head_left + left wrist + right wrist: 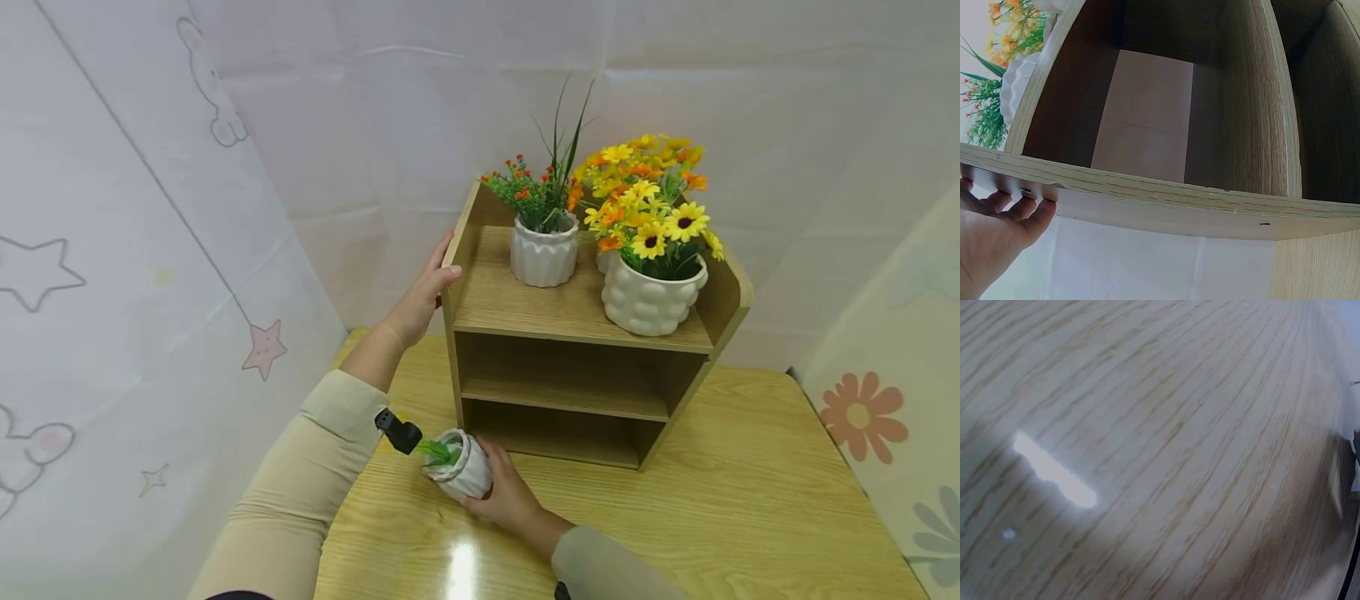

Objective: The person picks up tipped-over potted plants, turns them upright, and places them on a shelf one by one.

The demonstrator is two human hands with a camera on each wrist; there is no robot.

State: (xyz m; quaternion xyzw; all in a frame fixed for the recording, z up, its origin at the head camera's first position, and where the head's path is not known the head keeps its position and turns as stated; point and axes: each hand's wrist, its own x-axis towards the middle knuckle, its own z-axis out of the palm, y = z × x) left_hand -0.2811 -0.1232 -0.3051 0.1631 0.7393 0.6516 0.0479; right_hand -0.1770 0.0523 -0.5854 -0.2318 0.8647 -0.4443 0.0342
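A small wooden shelf [562, 400] with several flowerpots on top stands on the table. My left hand [416, 308] holds its left side panel; the thumb lies over the front edge. In the left wrist view, the fingers of that hand [1004, 231] touch the panel's outer face. In front of the shelf's lower left corner, my right hand [510, 496] grips a white flowerpot [472, 471] from its right side. This pot tilts to the left, its green leaves [437, 452] partly hidden behind the left wrist's camera. The right wrist view shows neither hand nor pot.
On the shelf top are a ribbed white pot [543, 260] with orange-red flowers and a bubbled white pot [652, 296] with yellow flowers, partly hiding another. The wooden table [750, 500] has a bright reflection. Printed cloth [187, 333] hangs around it.
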